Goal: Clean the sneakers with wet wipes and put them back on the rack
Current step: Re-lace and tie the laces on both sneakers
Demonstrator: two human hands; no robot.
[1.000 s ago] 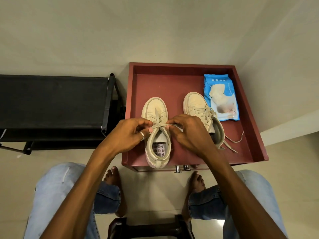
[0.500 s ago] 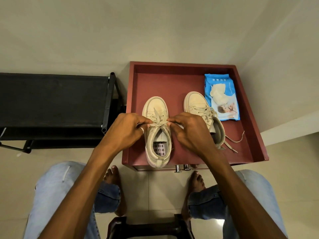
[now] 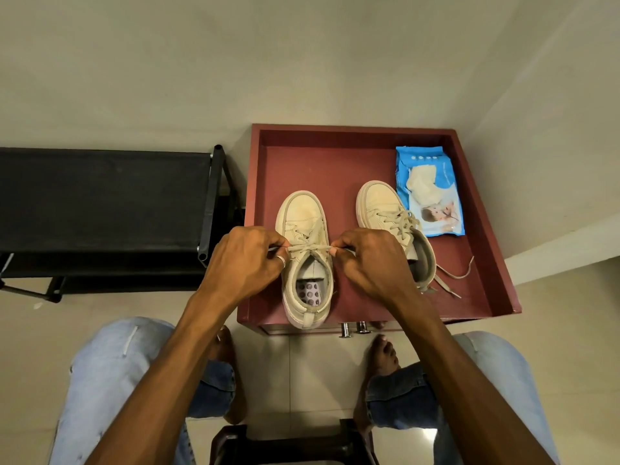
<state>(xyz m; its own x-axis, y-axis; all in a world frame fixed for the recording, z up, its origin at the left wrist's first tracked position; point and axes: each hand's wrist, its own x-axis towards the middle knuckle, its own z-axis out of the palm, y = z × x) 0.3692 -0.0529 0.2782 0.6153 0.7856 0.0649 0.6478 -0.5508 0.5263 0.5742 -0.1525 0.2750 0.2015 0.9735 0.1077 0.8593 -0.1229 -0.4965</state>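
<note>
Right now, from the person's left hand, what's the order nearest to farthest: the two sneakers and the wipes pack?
1. Left sneaker, beside the left hand, which pinches its lace.
2. Right sneaker, partly under the right hand.
3. Wipes pack, at the red tray's far right.

1. My left hand [image 3: 245,263] and right hand [image 3: 372,263] each pinch an end of the lace [image 3: 308,248]. The first sneaker [image 3: 303,216] sits between my fingers, on the rimmed table [image 3: 335,162].
2. The second sneaker [image 3: 379,203] stands just right of my right fingers, its heel behind that hand.
3. The wipes pack [image 3: 432,193] lies further right and beyond, with a wipe [image 3: 421,182] on top.
4. The rack [image 3: 100,196] stands left of my left fingers, beside the table.
</note>
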